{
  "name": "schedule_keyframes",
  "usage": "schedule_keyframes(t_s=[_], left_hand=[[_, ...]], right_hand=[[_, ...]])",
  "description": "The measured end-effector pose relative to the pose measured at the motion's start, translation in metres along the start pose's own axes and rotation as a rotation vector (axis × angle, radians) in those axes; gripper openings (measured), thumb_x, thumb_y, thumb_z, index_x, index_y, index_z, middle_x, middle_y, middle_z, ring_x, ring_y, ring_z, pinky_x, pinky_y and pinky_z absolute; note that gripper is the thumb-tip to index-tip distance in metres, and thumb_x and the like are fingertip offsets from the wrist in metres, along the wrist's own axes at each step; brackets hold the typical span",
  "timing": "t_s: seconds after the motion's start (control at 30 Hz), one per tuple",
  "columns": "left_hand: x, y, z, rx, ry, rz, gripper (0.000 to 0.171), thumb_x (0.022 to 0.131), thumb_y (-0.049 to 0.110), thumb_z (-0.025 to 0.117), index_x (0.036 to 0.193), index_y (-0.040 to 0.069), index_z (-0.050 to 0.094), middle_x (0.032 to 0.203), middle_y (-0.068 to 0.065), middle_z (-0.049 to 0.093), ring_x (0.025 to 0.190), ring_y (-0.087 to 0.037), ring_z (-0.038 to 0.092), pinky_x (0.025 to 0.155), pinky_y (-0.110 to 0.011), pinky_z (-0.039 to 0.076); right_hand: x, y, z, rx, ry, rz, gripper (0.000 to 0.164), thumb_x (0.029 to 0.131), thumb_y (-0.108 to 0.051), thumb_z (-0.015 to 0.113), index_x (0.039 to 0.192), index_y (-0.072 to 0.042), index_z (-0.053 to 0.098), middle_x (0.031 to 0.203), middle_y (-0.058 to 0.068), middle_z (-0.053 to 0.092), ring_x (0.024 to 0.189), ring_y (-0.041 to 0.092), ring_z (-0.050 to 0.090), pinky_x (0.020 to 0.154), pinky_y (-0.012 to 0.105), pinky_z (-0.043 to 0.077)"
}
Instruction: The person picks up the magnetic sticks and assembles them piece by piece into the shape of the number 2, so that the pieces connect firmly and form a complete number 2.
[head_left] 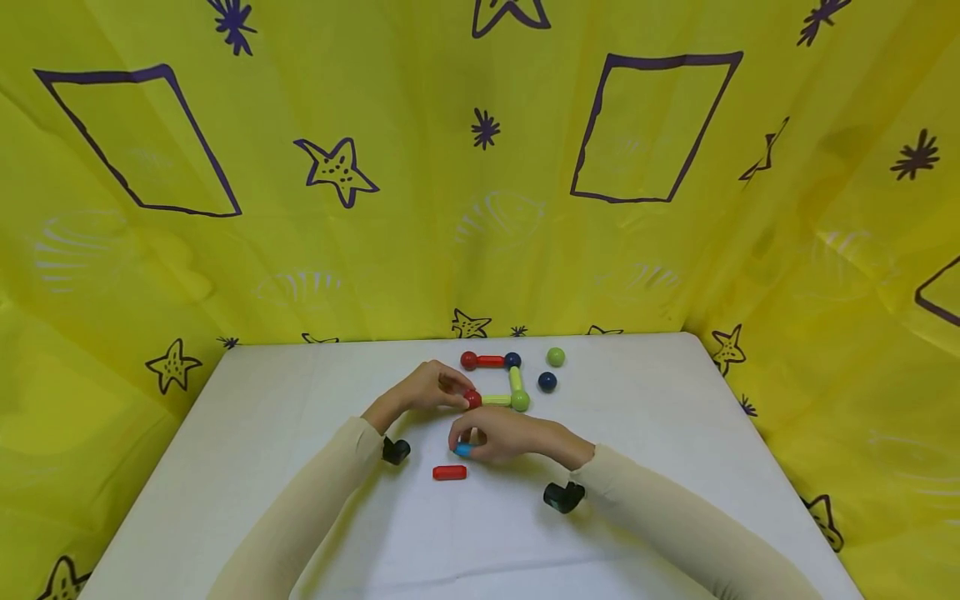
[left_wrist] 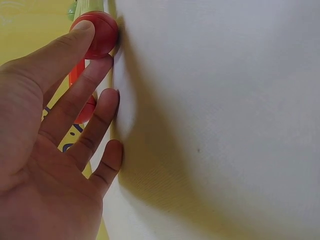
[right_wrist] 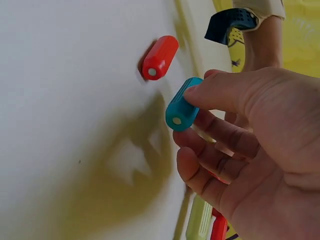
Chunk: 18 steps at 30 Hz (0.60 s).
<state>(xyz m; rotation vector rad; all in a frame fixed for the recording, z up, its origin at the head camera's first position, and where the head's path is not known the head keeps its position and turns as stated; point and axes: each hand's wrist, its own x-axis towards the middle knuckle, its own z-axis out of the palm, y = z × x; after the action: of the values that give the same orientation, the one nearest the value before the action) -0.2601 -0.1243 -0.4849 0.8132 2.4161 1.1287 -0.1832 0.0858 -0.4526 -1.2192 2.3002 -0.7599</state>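
With thumb and fingers my left hand (head_left: 429, 388) pinches a red ball (left_wrist: 102, 36) at the near left corner of a joined chain. From that ball a pale green rod (head_left: 496, 401) runs to a green ball (head_left: 521, 401). Another pale green rod (head_left: 516, 379) leads back to a dark blue ball (head_left: 512, 360), then a red rod (head_left: 491, 362) to a second red ball (head_left: 468, 361). My right hand (head_left: 498, 435) pinches a blue rod (right_wrist: 184, 104) with a pale disc at its end, held nearer me than the chain. A loose red rod (right_wrist: 160, 57) lies just beyond it in the right wrist view.
A loose green ball (head_left: 556, 357) and a loose dark blue ball (head_left: 547, 382) sit right of the chain. Yellow patterned curtains (head_left: 412, 250) enclose the white table (head_left: 637, 433) at the back and sides. Each wrist carries a small black camera (head_left: 564, 497).
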Motion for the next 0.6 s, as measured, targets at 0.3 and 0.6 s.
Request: schedule_keyframes(t_s=[0.3, 0.6], left_hand=[[-0.002, 0.002, 0.000, 0.014, 0.005, 0.010, 0.024, 0.089, 0.017, 0.082, 0.112, 0.010, 0.079, 0.100, 0.001, 0.077, 0.084, -0.009, 0.065, 0.079, -0.026, 0.051], [-0.001, -0.002, 0.002, 0.016, 0.019, 0.012, 0.025, 0.088, 0.019, 0.083, 0.112, 0.011, 0.080, 0.101, 0.001, 0.077, 0.086, -0.010, 0.067, 0.081, -0.028, 0.052]], right_hand=[[-0.025, 0.019, -0.002, 0.245, 0.125, 0.085, 0.017, 0.095, -0.006, 0.071, 0.110, -0.015, 0.074, 0.107, -0.006, 0.071, 0.093, 0.015, 0.064, 0.081, 0.027, 0.055], [-0.043, 0.034, 0.009, 0.384, 0.325, 0.192, 0.021, 0.095, -0.007, 0.073, 0.115, -0.012, 0.074, 0.109, 0.001, 0.072, 0.087, 0.018, 0.065, 0.074, 0.029, 0.056]])
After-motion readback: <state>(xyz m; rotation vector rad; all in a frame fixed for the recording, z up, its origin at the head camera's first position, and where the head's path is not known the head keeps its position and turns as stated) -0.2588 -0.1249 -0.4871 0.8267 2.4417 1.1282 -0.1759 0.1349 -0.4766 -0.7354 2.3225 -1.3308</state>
